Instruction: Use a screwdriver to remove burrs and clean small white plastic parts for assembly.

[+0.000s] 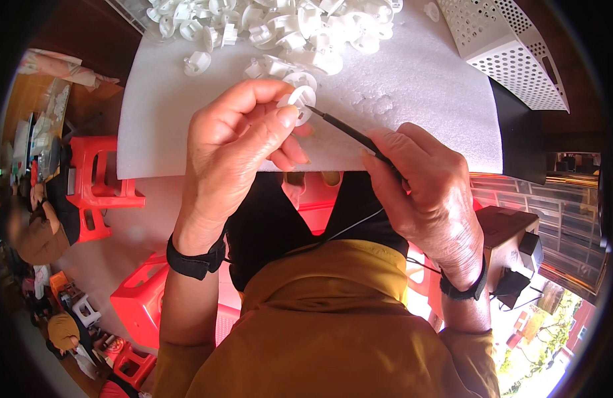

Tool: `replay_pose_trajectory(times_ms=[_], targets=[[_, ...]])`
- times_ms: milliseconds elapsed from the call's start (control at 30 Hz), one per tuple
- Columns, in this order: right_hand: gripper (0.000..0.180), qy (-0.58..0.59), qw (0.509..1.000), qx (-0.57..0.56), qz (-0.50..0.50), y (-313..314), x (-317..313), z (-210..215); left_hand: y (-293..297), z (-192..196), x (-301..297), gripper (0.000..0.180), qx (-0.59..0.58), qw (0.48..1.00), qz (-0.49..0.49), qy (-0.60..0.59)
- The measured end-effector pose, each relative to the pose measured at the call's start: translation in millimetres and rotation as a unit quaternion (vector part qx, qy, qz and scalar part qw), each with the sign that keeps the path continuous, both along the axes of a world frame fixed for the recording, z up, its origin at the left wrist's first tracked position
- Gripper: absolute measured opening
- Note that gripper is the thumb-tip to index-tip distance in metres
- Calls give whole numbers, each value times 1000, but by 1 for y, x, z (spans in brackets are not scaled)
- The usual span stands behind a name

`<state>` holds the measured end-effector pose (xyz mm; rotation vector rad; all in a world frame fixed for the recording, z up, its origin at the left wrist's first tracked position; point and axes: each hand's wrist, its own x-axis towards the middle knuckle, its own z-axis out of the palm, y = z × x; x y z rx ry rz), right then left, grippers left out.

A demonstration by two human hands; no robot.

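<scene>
White part [309, 99]: a small round plastic piece, raised in the left hand [234, 136] above the white foam sheet [446, 126], near its front edge.
Part slipping: it could twist or pop free, because only the thumb and fingertips pinch its edge while the dark-handled tool [351, 132] comes at it from the right.
Tip skidding: the tool's thin point could slide off the smooth plastic and jab the left thumb, which lies just beside it.
Part marking: too much force could scratch or crack thin plastic; how hard the tip bears, or whether it truly touches, I cannot tell.
Left grip: a narrow pinch on the part, thumb toward the viewer, lower fingers loosely curled.
Right grip: the right hand [422, 179] is closed pen-like around the dark handle, thumb and index finger along it.
Beyond the part: a heap of white parts [286, 26]; a dropped piece could get lost among these.
Sheet's right side: a perforated white box [499, 63], well apart from both hands.
</scene>
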<state>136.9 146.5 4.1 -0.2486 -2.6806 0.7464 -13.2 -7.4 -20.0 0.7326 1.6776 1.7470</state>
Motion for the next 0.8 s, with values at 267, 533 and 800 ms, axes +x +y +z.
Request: replay_pose_trajectory(times_ms=[267,533,800], targets=[[17,0,1000,-10,-2,0,1,-1,0,-1,0,30,-1,1000,-5,4],[16,8,1000,3,5,-1,0,-1,-1,-3,-2,30,6,1000,-9,6],[17,3,1000,-7,4,-1,-1,-2,-1,-2,-1,24,19,1000,0,-14]])
